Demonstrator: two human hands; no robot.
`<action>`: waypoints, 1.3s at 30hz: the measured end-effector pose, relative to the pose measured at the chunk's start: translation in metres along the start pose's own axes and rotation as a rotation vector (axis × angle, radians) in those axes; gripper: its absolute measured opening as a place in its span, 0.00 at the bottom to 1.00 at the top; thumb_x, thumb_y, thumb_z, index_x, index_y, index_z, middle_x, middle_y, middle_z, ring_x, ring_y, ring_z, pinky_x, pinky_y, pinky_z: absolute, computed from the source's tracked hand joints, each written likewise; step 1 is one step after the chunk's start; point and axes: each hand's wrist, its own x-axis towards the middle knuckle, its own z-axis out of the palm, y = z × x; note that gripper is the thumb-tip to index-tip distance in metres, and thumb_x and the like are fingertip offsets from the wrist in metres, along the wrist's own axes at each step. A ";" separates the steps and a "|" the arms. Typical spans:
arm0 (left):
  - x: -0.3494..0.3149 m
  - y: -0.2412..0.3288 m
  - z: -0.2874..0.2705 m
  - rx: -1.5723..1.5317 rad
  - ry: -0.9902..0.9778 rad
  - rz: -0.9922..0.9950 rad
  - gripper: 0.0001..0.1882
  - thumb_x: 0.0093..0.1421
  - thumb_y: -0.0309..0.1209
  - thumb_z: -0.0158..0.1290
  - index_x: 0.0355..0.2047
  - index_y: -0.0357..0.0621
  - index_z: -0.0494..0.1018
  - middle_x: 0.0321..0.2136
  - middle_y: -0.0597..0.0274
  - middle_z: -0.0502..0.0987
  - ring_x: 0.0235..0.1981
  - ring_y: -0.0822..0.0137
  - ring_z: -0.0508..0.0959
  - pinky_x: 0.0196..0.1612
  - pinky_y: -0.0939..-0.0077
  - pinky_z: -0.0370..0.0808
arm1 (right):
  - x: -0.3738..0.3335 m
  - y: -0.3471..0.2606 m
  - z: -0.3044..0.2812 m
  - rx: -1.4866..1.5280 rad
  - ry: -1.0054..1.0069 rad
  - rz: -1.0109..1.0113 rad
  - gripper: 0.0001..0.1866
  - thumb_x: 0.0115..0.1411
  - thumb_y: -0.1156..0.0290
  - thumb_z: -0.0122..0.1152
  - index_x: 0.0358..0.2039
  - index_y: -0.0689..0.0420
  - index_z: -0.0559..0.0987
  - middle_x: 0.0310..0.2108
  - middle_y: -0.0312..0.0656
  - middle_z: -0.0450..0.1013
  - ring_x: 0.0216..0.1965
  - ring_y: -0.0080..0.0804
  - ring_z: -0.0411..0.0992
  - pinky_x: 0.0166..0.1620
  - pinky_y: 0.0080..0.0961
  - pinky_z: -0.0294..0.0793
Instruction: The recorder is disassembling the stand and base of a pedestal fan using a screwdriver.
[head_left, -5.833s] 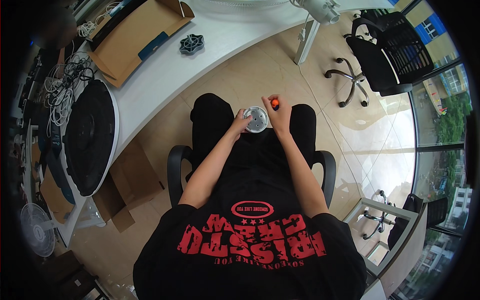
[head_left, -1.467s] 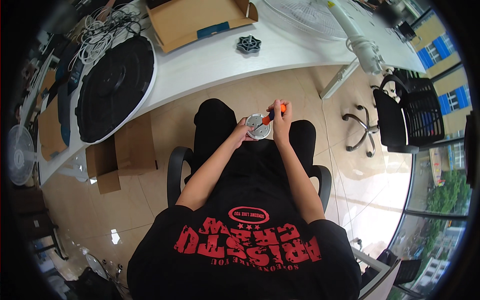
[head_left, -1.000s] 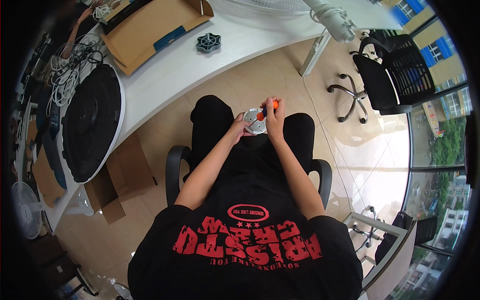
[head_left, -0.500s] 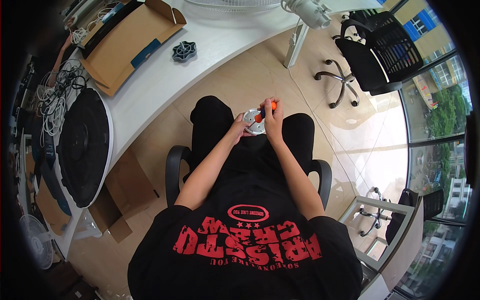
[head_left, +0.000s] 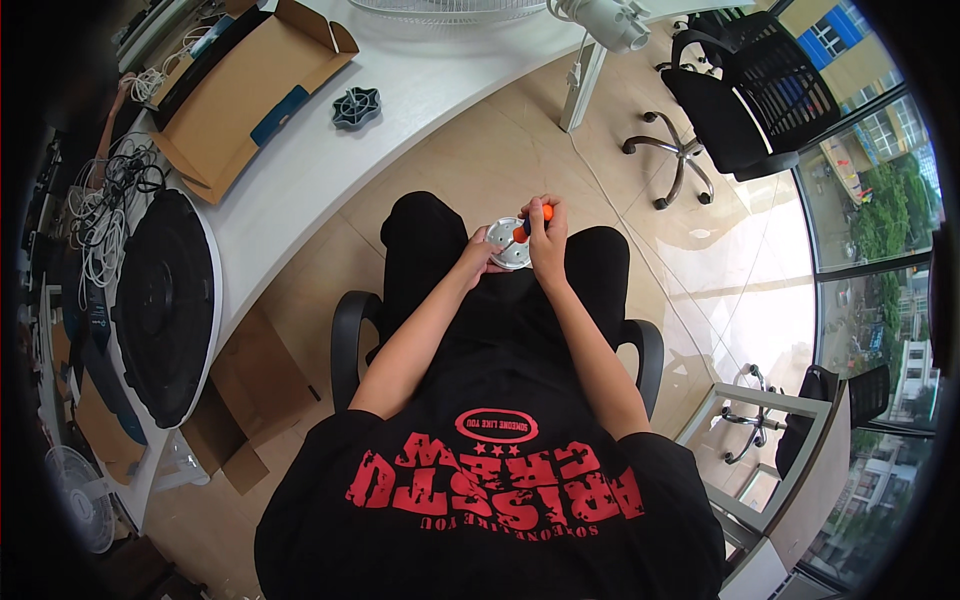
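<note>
Over my lap, my left hand (head_left: 478, 256) grips the left edge of a round, pale metal-looking disc (head_left: 505, 257) with small holes in it. My right hand (head_left: 546, 233) is closed around the orange and dark blue handle of a screwdriver (head_left: 522, 232). Its shaft points down and left toward the disc's face, close to my left thumb. Whether the tip touches a screw is too small to tell. Part of the disc is hidden behind my right hand.
On the white desk (head_left: 420, 100) are an open cardboard box (head_left: 235, 105), a dark lobed knob (head_left: 357, 108), a large black round base (head_left: 165, 308) and tangled cables (head_left: 120, 205). A fan's motor part (head_left: 612, 22) sits at the far edge. Office chairs (head_left: 745, 95) stand right.
The desk and surroundings have shifted slightly in the picture as my view turned. Both hands keep their grips; the screwdriver's handle looks turned a little.
</note>
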 end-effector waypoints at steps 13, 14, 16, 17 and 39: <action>0.002 -0.004 -0.006 -0.001 0.046 0.004 0.27 0.60 0.20 0.46 0.62 0.45 0.62 0.53 0.50 0.72 0.47 0.50 0.81 0.41 0.53 0.87 | -0.004 0.014 0.007 0.013 -0.056 0.081 0.10 0.74 0.67 0.50 0.50 0.58 0.68 0.42 0.40 0.70 0.42 0.26 0.72 0.48 0.25 0.73; 0.002 -0.004 -0.006 -0.005 0.046 0.012 0.28 0.60 0.20 0.46 0.62 0.45 0.61 0.54 0.49 0.72 0.48 0.50 0.81 0.41 0.53 0.87 | -0.002 0.014 0.007 -0.014 -0.066 0.040 0.10 0.73 0.67 0.52 0.50 0.58 0.70 0.41 0.40 0.70 0.42 0.27 0.72 0.48 0.25 0.73; 0.002 -0.003 -0.007 -0.009 0.063 -0.002 0.28 0.60 0.19 0.46 0.63 0.45 0.61 0.54 0.49 0.72 0.48 0.51 0.81 0.42 0.53 0.87 | 0.002 0.012 0.009 -0.097 -0.056 0.014 0.10 0.71 0.68 0.55 0.49 0.59 0.72 0.41 0.40 0.70 0.41 0.28 0.72 0.47 0.25 0.73; 0.001 -0.002 -0.007 -0.008 0.058 0.003 0.28 0.62 0.20 0.45 0.64 0.45 0.60 0.55 0.49 0.72 0.48 0.52 0.82 0.43 0.53 0.86 | 0.003 0.010 0.009 -0.198 -0.048 -0.135 0.11 0.69 0.68 0.58 0.48 0.59 0.74 0.40 0.40 0.70 0.41 0.28 0.72 0.47 0.25 0.73; 0.002 -0.001 -0.010 -0.012 0.123 -0.026 0.31 0.61 0.18 0.40 0.66 0.47 0.58 0.58 0.48 0.70 0.52 0.49 0.80 0.46 0.51 0.86 | 0.003 -0.020 0.004 -0.190 -0.238 -0.142 0.16 0.60 0.73 0.69 0.49 0.58 0.83 0.37 0.42 0.73 0.38 0.34 0.77 0.46 0.30 0.80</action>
